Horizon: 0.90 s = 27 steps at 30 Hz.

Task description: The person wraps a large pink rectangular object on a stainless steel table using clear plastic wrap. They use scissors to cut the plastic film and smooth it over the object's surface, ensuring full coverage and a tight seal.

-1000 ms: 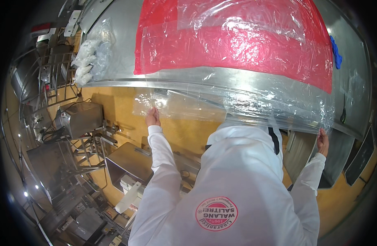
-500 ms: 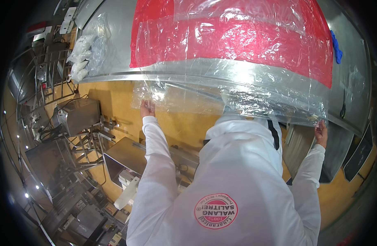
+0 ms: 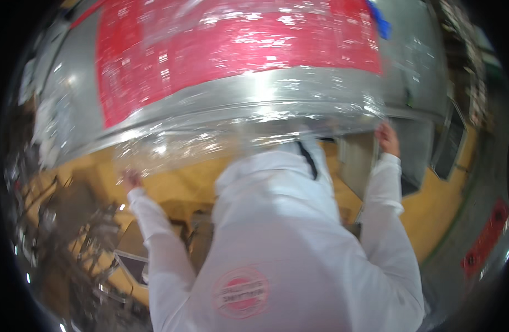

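Note:
A wide clear plastic sheet [image 3: 210, 145] stretches across in front of me, its near part hanging off the steel table's front edge. At its near left corner, my left hand [image 3: 131, 180], smeared by motion, is closed on the plastic. My right hand [image 3: 388, 139] pinches the near right corner, a little farther from my body than the left. Under the clear plastic lies a large red sheet [image 3: 238, 52], flat on the steel table [image 3: 210, 98].
A blue crumpled item [image 3: 379, 21] lies at the red sheet's far right corner. Pale plastic bags [image 3: 48, 127] sit at the table's left end. Below right stands a grey metal panel [image 3: 414, 152]. Blurred metal equipment [image 3: 80, 216] fills the lower left above a yellow floor [image 3: 431, 221].
My view has swung to the right, so table and sheets appear shifted left and tilted. Both hands still hold the plastic's near edge; the left now sits lower in view, the right higher.

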Available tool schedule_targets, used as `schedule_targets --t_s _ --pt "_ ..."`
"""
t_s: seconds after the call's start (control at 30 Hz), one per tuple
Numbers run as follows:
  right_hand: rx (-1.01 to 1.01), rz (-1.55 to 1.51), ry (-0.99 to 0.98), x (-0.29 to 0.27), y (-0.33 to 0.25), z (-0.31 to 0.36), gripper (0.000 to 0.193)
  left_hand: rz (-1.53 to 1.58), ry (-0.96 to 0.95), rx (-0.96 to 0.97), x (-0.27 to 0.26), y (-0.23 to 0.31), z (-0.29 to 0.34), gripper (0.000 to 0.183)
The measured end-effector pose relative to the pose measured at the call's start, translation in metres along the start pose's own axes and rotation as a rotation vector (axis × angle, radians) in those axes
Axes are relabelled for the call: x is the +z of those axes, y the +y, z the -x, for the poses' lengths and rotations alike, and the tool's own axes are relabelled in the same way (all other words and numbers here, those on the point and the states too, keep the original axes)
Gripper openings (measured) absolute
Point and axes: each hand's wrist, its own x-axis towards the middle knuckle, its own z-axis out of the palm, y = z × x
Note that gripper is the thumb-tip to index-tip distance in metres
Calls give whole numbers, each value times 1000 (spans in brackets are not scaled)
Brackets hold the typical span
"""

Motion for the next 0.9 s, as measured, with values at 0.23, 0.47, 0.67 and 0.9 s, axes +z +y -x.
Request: schedule_targets --t_s 0.23,0.47,0.67,0.9 --pt "242 -311 285 35 4 -25 5 131 -11 -303 -18 26 -4 22" --pt "249 -267 374 42 -1 -17 12 -54 2 -239 20 36 -3 18" --pt "233 -300 329 41 9 -18 13 -71 -150 -236 15 41 0 22" --pt "-117 331 53 16 16 -8 24 105 -110 -293 27 50 23 21"
